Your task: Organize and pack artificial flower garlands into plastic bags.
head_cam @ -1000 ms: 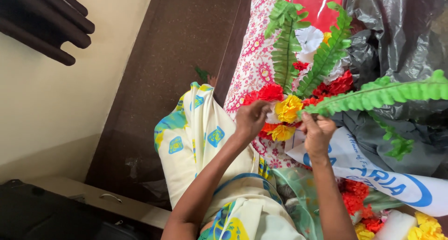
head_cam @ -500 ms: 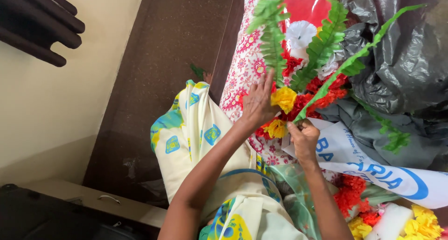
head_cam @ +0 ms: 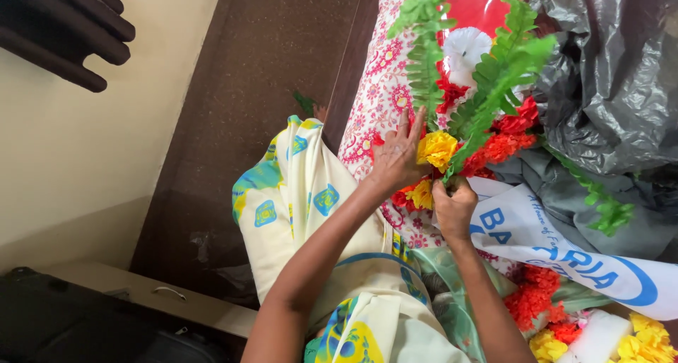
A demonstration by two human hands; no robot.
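The right hand is clenched round the gathered stems at the base of a bouquet of artificial flowers, gripping low so that the whole bunch stands up and away from the lap; a fist at the bottom seems the only way to keep so many stems bundled together. The left hand lies flat and open, fingers spread, against the near side of the bunch, touching a yellow flower and the red ones beside it; it grasps nothing, and looks to be pressing the blooms in so they sit close. Fern fronds rise above the flowers, one bent across the middle towards a white flower at the top; placed behind and above, they frame the colour. The bouquet is held over a patterned red and white cloth, just beside grey plastic sheeting and a white and blue bag. Loose red and yellow flowers lie near the right forearm, within easy reach. A dark floor runs along the left.
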